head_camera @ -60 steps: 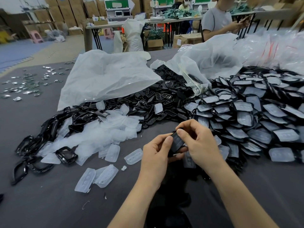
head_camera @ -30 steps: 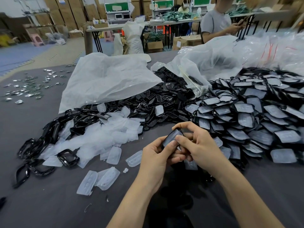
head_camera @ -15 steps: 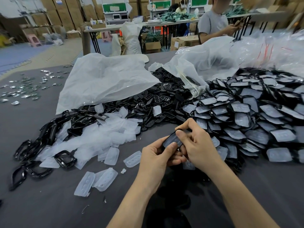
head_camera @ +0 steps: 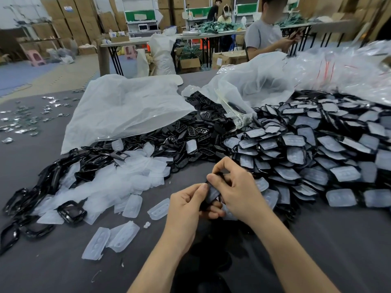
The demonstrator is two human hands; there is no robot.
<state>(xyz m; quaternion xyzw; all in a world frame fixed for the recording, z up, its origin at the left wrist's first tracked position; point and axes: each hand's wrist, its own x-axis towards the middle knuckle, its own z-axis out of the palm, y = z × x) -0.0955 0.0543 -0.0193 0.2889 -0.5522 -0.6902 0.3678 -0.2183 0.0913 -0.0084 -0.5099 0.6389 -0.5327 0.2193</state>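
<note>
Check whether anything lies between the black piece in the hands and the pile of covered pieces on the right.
Nothing visible does. The left hand and right hand pinch the black piece directly with their fingers, and the pile of covered pieces starts right beside the right hand.

— What covers the arms?

— They are bare. The left forearm (head_camera: 160,256) enters from the bottom edge, left of centre, and the right forearm (head_camera: 292,250) from the lower right. Both are bare all the way to the frame's edge.

— And the hands?

— The left hand (head_camera: 186,206) and the right hand (head_camera: 237,191), near the middle of the frame, are bare too. The nails that show look short and plain.

— Any clothing at all?

— A dark patch (head_camera: 203,269) sits between the forearms at the bottom centre. It may be dark cloth, but it is too shadowed to tell.
</note>
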